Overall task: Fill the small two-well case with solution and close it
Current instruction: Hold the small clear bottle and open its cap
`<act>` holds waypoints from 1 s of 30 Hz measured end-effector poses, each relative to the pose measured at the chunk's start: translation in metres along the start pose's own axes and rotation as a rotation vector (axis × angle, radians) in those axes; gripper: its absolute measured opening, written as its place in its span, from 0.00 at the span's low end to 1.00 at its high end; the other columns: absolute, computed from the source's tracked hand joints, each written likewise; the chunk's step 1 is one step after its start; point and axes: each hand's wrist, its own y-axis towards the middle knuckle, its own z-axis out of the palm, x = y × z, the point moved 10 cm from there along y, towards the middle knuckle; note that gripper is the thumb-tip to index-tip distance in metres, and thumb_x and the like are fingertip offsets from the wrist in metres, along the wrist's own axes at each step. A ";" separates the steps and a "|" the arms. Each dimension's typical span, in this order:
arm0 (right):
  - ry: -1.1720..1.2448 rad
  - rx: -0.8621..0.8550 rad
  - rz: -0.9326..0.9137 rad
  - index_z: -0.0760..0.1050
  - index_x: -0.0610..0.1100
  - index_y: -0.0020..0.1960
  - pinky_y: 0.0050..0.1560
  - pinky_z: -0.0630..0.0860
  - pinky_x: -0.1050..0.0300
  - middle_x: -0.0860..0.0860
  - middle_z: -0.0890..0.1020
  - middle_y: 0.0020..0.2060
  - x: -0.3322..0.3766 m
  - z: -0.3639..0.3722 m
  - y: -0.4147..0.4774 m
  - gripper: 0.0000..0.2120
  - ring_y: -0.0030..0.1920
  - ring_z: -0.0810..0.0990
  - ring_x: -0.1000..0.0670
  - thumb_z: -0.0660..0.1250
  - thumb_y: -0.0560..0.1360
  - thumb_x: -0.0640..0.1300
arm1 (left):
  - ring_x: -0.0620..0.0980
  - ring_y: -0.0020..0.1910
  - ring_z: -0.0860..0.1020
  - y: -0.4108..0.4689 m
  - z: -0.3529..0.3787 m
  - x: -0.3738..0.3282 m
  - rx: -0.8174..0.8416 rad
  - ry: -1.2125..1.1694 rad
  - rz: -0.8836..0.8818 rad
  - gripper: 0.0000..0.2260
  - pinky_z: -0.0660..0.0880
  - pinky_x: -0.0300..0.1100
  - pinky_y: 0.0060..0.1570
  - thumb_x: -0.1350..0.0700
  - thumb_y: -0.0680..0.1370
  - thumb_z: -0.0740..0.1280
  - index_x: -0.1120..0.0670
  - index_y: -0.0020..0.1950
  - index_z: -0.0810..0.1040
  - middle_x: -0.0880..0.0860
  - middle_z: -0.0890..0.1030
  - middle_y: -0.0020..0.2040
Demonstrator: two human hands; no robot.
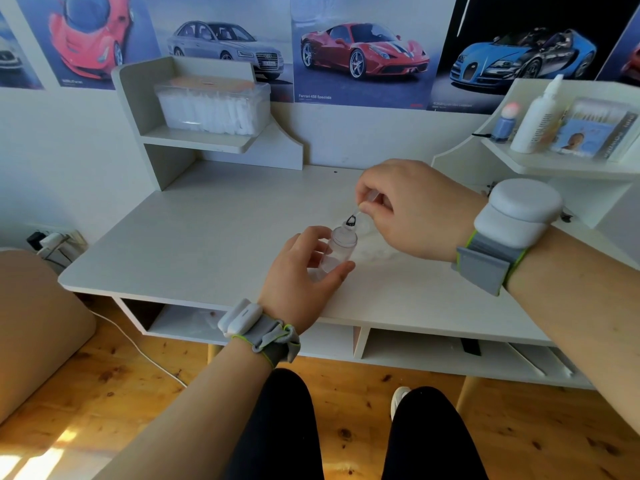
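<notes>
In the head view, at mid-frame, a small clear bottle [337, 252] is gripped round its body by the left hand [304, 268] over the desk [207, 230], its long axis near upright, the dark nozzle pointing up and slightly right. A clear cap [375, 199] seems pinched in the right hand [415, 209] just above the nozzle; the cap is best drawn straight along that axis while the bottle is held steady. The two-well case [379, 249], perhaps the pale blur just right of the bottle, cannot be made out.

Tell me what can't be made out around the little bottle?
Head view:
- The clear item pinched by the right hand: fingers hide it.
- Liquid level in the small clear bottle: left hand covers it.
- The pale shape on the desk beside the bottle: too blurred to name.
</notes>
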 end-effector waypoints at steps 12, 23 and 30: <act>0.001 0.074 -0.029 0.75 0.45 0.49 0.52 0.73 0.53 0.50 0.74 0.45 0.006 0.025 -0.002 0.05 0.48 0.76 0.46 0.61 0.77 0.43 | 0.32 0.49 0.72 0.000 0.002 0.001 -0.002 -0.002 0.013 0.16 0.68 0.21 0.45 0.44 0.72 0.70 0.37 0.55 0.66 0.38 0.73 0.47; -0.020 0.059 -0.049 0.76 0.46 0.49 0.50 0.72 0.54 0.51 0.75 0.44 0.007 0.018 -0.002 0.05 0.46 0.74 0.48 0.62 0.77 0.44 | 0.32 0.49 0.73 0.000 0.001 -0.001 -0.003 0.018 0.014 0.16 0.69 0.23 0.41 0.42 0.72 0.69 0.35 0.55 0.65 0.39 0.73 0.49; -0.048 0.079 -0.039 0.75 0.45 0.50 0.53 0.74 0.49 0.47 0.77 0.49 0.010 0.018 -0.003 0.06 0.50 0.76 0.44 0.61 0.77 0.43 | 0.34 0.46 0.74 0.000 0.001 0.000 0.003 0.009 -0.004 0.16 0.69 0.25 0.42 0.44 0.72 0.70 0.38 0.55 0.67 0.42 0.74 0.49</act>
